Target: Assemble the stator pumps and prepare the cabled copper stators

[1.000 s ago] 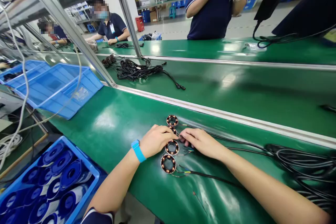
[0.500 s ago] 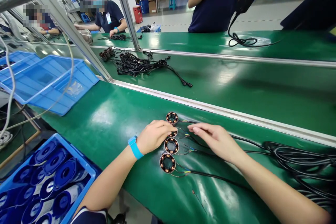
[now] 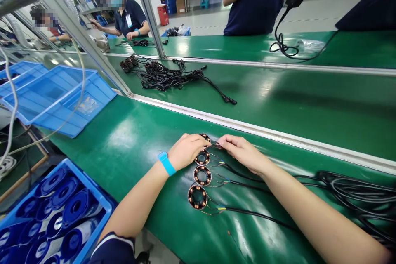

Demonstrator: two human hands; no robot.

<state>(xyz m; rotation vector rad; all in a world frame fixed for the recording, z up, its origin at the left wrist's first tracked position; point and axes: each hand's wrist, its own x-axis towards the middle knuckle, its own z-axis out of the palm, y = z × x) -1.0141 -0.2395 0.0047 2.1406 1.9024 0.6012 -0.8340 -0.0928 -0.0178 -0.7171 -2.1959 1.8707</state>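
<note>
Several ring-shaped motor stators with copper windings lie in a column on the green bench, wires leading right. My left hand [image 3: 188,149], with a blue wristband [image 3: 167,163], is closed on the farthest stator [image 3: 205,137] and partly hides it. Just right of that ring, my right hand [image 3: 239,150] pinches its thin wires [image 3: 215,144]. Nearer to me come a second stator [image 3: 198,161], a third stator [image 3: 195,173] and the nearest stator [image 3: 189,199]. Black cables [image 3: 262,213] join the coloured wire ends and run off to the right.
Coiled black cables [image 3: 343,189] lie at right. A blue crate [image 3: 107,210] of blue cylindrical parts stands at lower left, empty-looking blue trays [image 3: 74,126] beyond. A metal rail [image 3: 247,128] crosses the bench; a cable heap [image 3: 173,76] lies behind it. Co-workers [image 3: 128,18] are across.
Both hands have moved away from me, from the second stator to the farthest one. My right hand has come closer to my left and now pinches the wires.
</note>
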